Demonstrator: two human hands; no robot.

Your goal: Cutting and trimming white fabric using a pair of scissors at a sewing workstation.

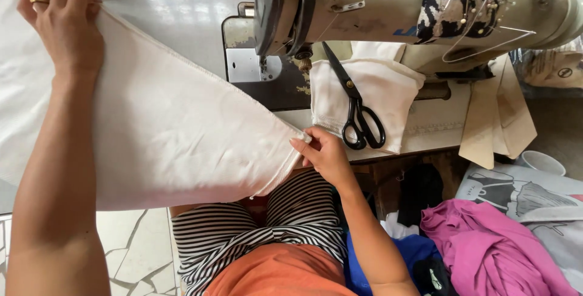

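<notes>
left hand (64, 25) upper left and right hand (325, 153) at centre both pinch the cloth (164, 132) edge. keep it taut, clear of scissors (358, 110), before the machine (395, 4).

A grey, glossy desk (182, 10) carries a cream sewing machine (388, 4), bolted near its middle. A large white cloth (152, 120) lies spread over the desk's left part and hangs past the near edge. Right of the needle plate (246, 65) sits a folded white cloth (388, 98), with black scissors (358, 110) lying on top, blades pointing away. Further right, tan paper pieces (495, 120) lie on the desk and overhang its edge.
</notes>
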